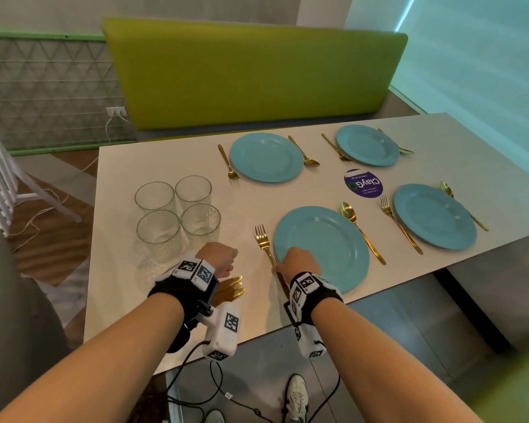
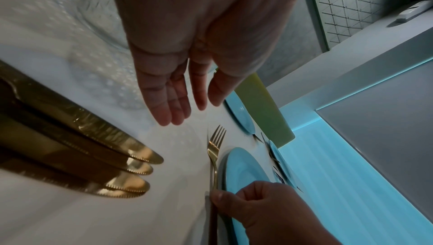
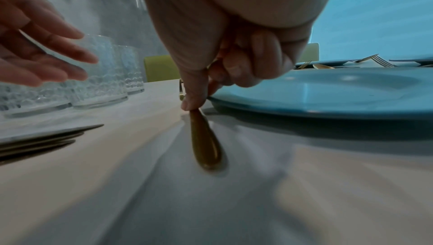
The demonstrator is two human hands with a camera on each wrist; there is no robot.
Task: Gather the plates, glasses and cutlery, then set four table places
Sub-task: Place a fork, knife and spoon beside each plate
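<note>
while the left hand hovers relaxed, the right hand pinches the fork.

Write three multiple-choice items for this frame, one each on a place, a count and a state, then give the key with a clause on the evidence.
1. Where does the fork pinched by the right hand lie?
A. On top of a plate
B. On the table, just left of the nearest blue plate
C. Inside a glass

2. How many glasses stand grouped on the table?
A. Two
B. Four
C. Six

3. What is the left hand doing?
A. Gripping a knife
B. Lifting a glass
C. Hovering with fingers straight, holding nothing

Key:
1 B, the head view shows the fork flat on the tabletop along that plate's left rim.
2 B, four clear glasses stand in a two-by-two cluster.
3 C, the left wrist view shows straight, empty fingers above the table, with the gold knives lying untouched beside them.
</note>
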